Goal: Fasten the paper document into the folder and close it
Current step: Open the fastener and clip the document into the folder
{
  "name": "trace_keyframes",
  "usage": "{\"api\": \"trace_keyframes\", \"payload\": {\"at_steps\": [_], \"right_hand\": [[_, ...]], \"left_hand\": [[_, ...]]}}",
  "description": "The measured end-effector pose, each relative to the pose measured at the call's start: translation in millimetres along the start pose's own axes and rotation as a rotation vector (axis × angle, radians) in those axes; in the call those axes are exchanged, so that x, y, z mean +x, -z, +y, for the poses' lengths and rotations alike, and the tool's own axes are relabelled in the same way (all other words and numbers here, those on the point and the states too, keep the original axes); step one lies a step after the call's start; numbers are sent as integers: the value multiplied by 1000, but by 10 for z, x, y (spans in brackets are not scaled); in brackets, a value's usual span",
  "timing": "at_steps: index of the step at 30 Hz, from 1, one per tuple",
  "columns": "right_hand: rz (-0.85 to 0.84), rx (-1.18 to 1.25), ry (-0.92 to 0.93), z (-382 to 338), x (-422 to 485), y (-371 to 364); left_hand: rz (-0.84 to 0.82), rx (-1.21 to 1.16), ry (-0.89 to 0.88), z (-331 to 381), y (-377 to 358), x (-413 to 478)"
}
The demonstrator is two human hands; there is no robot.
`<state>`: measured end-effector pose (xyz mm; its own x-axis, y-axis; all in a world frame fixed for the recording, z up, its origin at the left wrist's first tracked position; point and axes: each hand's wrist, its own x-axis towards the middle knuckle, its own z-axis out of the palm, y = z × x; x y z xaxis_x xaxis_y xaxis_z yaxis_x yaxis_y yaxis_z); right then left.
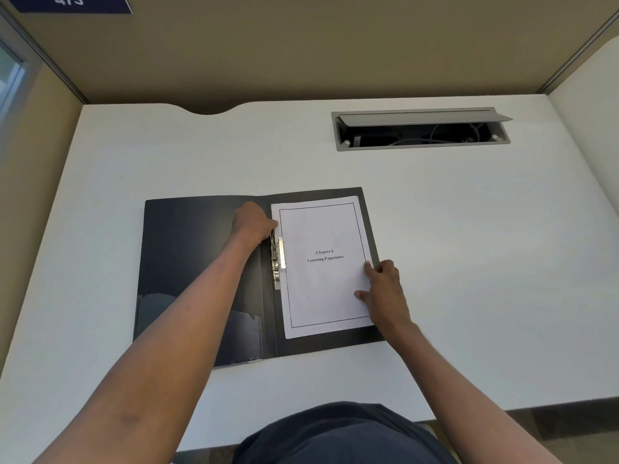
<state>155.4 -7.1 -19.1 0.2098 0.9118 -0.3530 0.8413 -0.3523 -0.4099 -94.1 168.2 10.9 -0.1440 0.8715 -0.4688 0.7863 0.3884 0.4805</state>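
Folder (201, 262) lay open on desk (469, 229). Left hand (253, 224) gripped metal clip (278, 262); right hand (385, 289), fingers spread narrowly, pressed paper document (321, 283) flat.

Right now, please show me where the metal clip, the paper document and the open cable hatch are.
metal clip (277, 262), head view, on its shiny bar.
paper document (323, 283), head view, on the blank area below the title.
cable hatch (422, 119), head view, on its raised grey lid.

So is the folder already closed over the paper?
No, the black folder lies open flat on the desk, with the paper showing on its right half.
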Motion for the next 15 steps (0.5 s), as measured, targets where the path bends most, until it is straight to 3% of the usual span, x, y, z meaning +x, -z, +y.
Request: {"api": "trace_keyframes", "payload": {"at_steps": [4,15], "right_hand": [[10,24,-8,-8,-3,0],[40,67,-28,-10,3,-19]], "left_hand": [[-43,21,-11,7,24,-75],[-21,-362,53,-67,83,-319]]}}
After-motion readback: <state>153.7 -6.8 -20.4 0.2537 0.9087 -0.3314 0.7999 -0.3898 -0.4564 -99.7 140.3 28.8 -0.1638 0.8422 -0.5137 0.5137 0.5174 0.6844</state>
